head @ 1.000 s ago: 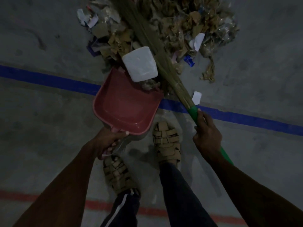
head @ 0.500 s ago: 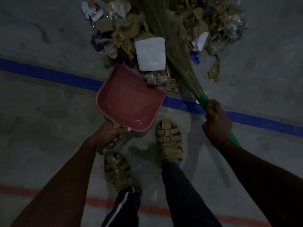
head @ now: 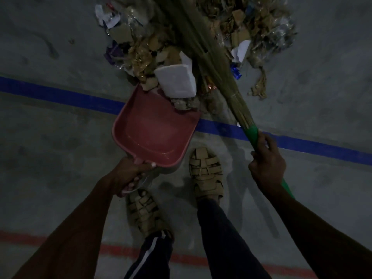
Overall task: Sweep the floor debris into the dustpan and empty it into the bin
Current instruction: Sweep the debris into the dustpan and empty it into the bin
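Hands [head: 130,176] gripping dustpan [head: 155,129], broom [head: 219,77]

Glossy red plastic dustpan [head: 153,131]; straw broom [head: 203,47], green plastic handle; matt rough concrete floor [head: 50,137]; paper, cardboard debris [head: 241,31].

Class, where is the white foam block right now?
In the head view, the white foam block sits upper centre at the red dustpan's open edge, left of the broom.

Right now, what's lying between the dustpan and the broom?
In the head view, loose brown scraps and bare floor lie between the red dustpan and the broom.
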